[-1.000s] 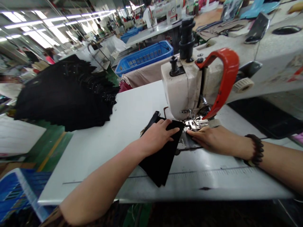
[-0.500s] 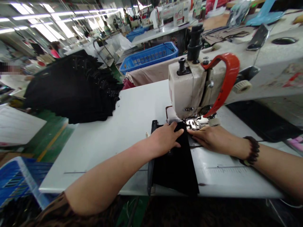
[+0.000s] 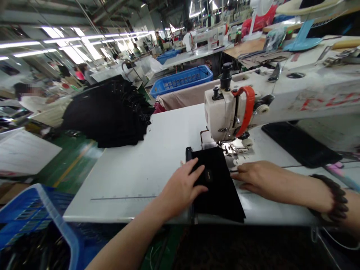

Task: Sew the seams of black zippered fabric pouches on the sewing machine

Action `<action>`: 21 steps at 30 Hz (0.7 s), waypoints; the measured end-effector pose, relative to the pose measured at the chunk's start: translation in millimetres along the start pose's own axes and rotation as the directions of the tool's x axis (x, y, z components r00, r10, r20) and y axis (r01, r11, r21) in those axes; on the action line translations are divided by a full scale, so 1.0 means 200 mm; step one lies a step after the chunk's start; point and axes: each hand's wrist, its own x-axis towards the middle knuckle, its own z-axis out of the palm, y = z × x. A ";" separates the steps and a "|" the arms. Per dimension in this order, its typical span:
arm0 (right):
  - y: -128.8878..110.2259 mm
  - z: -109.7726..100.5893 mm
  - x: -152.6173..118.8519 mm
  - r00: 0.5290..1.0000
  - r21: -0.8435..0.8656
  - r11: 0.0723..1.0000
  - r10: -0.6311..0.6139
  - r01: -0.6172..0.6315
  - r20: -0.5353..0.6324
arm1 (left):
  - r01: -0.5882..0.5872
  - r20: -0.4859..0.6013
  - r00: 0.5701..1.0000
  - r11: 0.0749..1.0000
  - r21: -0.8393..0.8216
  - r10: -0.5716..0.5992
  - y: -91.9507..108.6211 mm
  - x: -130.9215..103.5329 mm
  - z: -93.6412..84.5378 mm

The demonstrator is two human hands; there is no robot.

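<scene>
A black fabric piece [image 3: 219, 191] lies on the white sewing table [image 3: 126, 168], its top edge close to the presser foot of the sewing machine [image 3: 222, 112]. My left hand [image 3: 182, 183] rests on the fabric's left part with its fingers spread. At the fabric's right edge is my right hand [image 3: 261, 180], fingers pressed together and fingertips at the edge; whether they pinch it cannot be made out. A dark strip [image 3: 188, 153] runs along the fabric's left side, partly hidden by my left hand.
A stack of black pieces [image 3: 109, 112] lies at the table's far left corner. Beyond the table is a blue basket [image 3: 182, 80]; another blue basket [image 3: 42, 210] stands at lower left. A black flat piece [image 3: 300, 144] lies under the machine arm. People sit farther back.
Both hands have drawn back from the presser foot toward the table's front edge. My left hand has slid to the fabric's left side, uncovering a small label. The camera view has shifted.
</scene>
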 end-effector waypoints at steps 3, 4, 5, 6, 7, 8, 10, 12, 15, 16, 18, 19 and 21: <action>-0.05 0.00 -0.01 0.993 0.100 0.995 0.021 -0.009 -0.117 | 0.244 -0.172 0.946 0.952 -0.184 -0.275 -0.13 0.12 0.01; -0.06 0.01 0.01 0.985 0.133 0.991 0.028 -0.006 -0.170 | 0.336 -0.129 0.914 0.896 -0.291 -0.385 -0.18 0.16 0.01; -0.07 0.01 0.04 0.974 0.165 0.986 0.040 -0.003 -0.221 | 0.367 -0.093 0.904 0.868 -0.334 -0.418 -0.23 0.20 0.02; -0.07 0.02 0.08 0.962 0.195 0.981 0.056 -0.003 -0.268 | 0.383 -0.061 0.899 0.845 -0.373 -0.434 -0.26 0.23 0.03; -0.08 0.03 0.13 0.951 0.222 0.975 0.076 -0.008 -0.299 | 0.385 -0.033 0.900 0.830 -0.404 -0.434 -0.29 0.25 0.04; -0.08 0.03 0.19 0.941 0.238 0.971 0.099 -0.021 -0.322 | 0.372 -0.018 0.908 0.824 -0.427 -0.419 -0.32 0.26 0.05; -0.09 0.05 0.31 0.935 0.234 0.970 0.140 -0.064 -0.327 | 0.344 -0.002 0.919 0.807 -0.480 -0.393 -0.34 0.26 0.07; -0.09 0.07 0.42 0.934 0.215 0.970 0.174 -0.110 -0.311 | 0.316 0.011 0.931 0.791 -0.524 -0.365 -0.35 0.25 0.07; -0.09 0.11 0.50 0.934 0.198 0.969 0.205 -0.151 -0.293 | 0.295 0.069 0.948 0.775 -0.558 -0.312 -0.37 0.24 0.05; -0.09 0.12 0.51 0.935 0.195 0.968 0.213 -0.161 -0.285 | 0.297 0.103 0.951 0.773 -0.561 -0.291 -0.38 0.24 0.04; -0.09 0.13 0.52 0.936 0.191 0.965 0.225 -0.177 -0.270 | 0.308 0.178 0.951 0.775 -0.551 -0.251 -0.39 0.26 0.01; -0.09 0.14 0.51 0.936 0.189 0.965 0.231 -0.184 -0.266 | 0.316 0.216 0.948 0.779 -0.541 -0.234 -0.39 0.27 -0.01; -0.10 0.14 0.50 0.935 0.186 0.963 0.239 -0.194 -0.264 | 0.334 0.292 0.934 0.787 -0.519 -0.203 -0.39 0.30 -0.03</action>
